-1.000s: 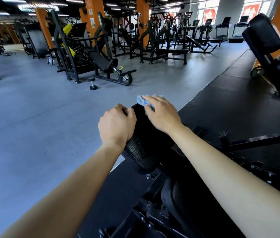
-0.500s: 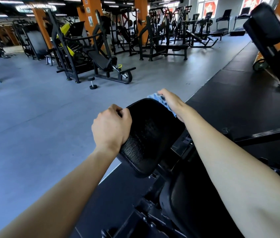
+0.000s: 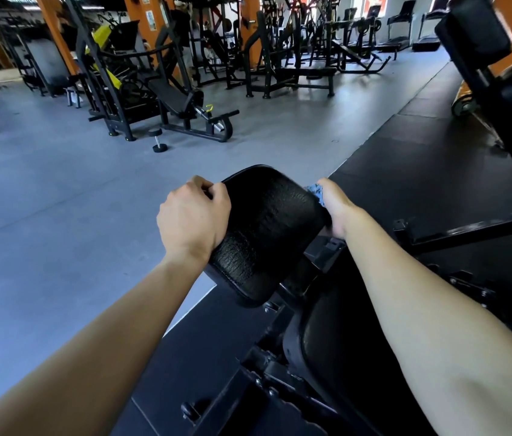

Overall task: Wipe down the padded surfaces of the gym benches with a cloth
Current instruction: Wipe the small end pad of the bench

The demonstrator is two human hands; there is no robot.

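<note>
Left hand (image 3: 193, 215) grips the pad (image 3: 267, 231)'s left edge; right hand (image 3: 335, 206) clasps the cloth (image 3: 315, 191), wiping its right side; the face likely comes next.

Left hand (image 3: 193, 215) grips the left edge of the black pad (image 3: 267, 231). Right hand (image 3: 336, 206) presses a blue cloth (image 3: 316, 191) against its right side; fingers apparently hidden behind.
</note>
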